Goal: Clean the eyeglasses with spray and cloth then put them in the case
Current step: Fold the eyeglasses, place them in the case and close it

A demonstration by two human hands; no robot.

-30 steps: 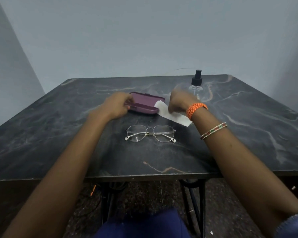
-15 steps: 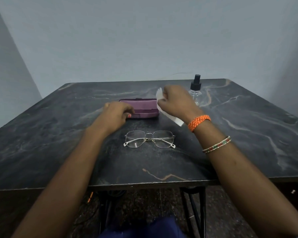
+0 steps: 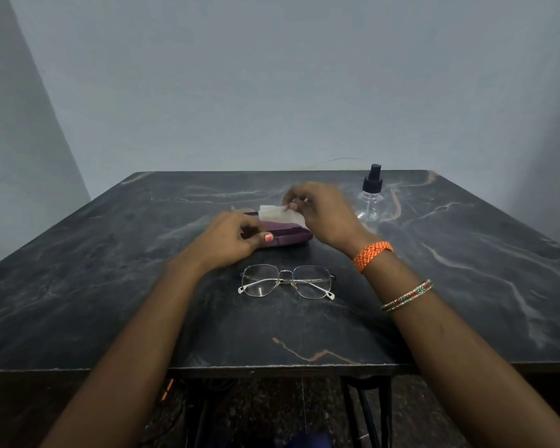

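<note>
Thin metal-framed eyeglasses (image 3: 286, 281) lie folded on the dark marble table (image 3: 110, 270), near the front middle. Behind them sits the purple case (image 3: 288, 235). My left hand (image 3: 230, 240) rests on the case's left end, fingers curled against it. My right hand (image 3: 320, 211) pinches the white cloth (image 3: 280, 215) and holds it just above the case. A clear spray bottle (image 3: 370, 197) with a black pump stands upright to the right of my right hand.
The table's front edge (image 3: 272, 367) runs below the eyeglasses. Black metal legs (image 3: 366, 412) and a dark floor show under it. A plain grey wall stands behind the table.
My right hand picked the cloth up from the table beside the case and carried it left over the case. My left hand stayed on the case's left end.
</note>
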